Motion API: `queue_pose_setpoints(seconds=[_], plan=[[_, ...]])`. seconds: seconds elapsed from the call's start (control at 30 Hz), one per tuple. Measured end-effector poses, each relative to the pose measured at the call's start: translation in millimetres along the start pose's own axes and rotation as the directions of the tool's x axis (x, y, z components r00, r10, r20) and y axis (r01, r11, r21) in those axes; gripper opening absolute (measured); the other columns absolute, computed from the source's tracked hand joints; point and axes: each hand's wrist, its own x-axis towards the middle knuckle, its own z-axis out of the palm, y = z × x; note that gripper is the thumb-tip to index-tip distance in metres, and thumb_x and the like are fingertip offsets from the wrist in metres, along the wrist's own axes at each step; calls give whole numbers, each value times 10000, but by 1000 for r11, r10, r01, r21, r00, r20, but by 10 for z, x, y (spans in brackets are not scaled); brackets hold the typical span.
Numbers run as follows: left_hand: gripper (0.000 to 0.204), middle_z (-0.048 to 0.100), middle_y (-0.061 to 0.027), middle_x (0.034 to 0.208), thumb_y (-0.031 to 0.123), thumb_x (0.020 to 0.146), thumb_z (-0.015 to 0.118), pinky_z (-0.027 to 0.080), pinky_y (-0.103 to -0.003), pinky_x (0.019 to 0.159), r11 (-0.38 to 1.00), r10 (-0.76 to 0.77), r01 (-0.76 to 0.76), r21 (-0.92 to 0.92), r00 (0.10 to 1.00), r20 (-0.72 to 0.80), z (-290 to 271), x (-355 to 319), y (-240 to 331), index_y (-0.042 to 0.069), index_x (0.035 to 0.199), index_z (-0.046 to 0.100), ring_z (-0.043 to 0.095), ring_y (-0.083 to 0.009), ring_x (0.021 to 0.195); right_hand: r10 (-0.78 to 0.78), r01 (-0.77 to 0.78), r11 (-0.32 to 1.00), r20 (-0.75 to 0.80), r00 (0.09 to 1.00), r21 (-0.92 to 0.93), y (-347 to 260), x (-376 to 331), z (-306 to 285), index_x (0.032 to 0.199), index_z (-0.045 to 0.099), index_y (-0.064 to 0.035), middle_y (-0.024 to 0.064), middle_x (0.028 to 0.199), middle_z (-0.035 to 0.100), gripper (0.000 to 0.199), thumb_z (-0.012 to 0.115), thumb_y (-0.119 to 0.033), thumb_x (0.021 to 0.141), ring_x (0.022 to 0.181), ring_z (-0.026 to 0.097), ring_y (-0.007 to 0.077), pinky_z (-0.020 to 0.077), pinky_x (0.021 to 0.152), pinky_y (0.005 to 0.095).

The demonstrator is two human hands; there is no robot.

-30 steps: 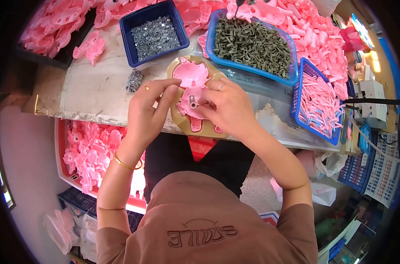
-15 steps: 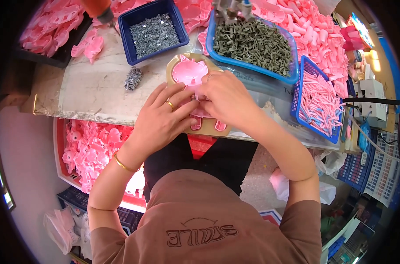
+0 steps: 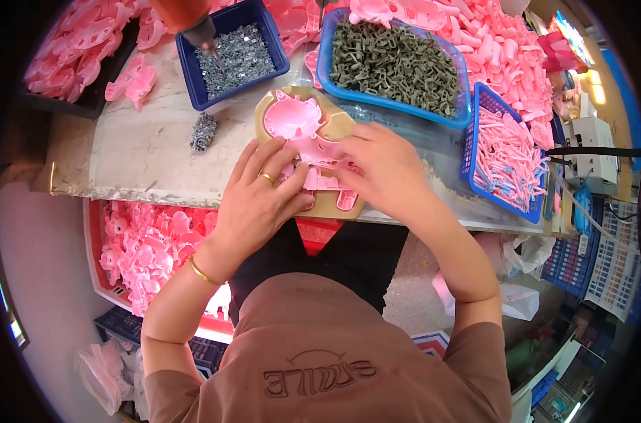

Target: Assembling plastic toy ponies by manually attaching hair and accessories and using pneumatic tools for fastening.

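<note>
A pink plastic figure shell [image 3: 294, 118], hollow side up, lies in a tan fixture [image 3: 338, 125] at the table's front edge. My left hand [image 3: 260, 182] rests on the shell's left side, fingers stretched out and slightly spread. At the opposite side, my right hand [image 3: 385, 169] has its fingers curled in and pressed together against the shell's edge. A bit of pink shows by its fingertips, but what they pinch is hidden.
Beyond the fixture stand a dark blue tray of small screws [image 3: 181, 53] and a blue tub of dark green parts [image 3: 398, 70]. A blue basket [image 3: 468, 151] holds pink sticks. An orange power screwdriver [image 3: 186, 14] hangs above. A metallic screw clump [image 3: 203, 132] lies left.
My right hand has shifted from the shell's middle to its right edge, uncovering more of the middle. My left hand stays on the shell. The screwdriver appears farther right, over the screw tray.
</note>
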Motion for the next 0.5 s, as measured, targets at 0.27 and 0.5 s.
queue_pose_setpoints(seconds=[0.27,0.5], plan=[[416,562,-85,1268,299,792,766,359,-515,1114,1000,-5,5,-12,1000,-29,14,28,18,94,1133,643,469,-314,1283,38,-42,997,-66,997,-68,9,-132,-35,813,668,-89,37,779,601,119,741,-174,771,780,616,237,513,659,370],[408,558,-95,1290,286,801,762,356,-525,1114,1000,-23,22,-17,999,-35,25,31,30,87,1138,647,463,-320,1293,60,-71,988,-85,995,-140,30,-145,-16,778,673,-85,46,779,615,129,742,-194,771,764,621,247,517,656,389]])
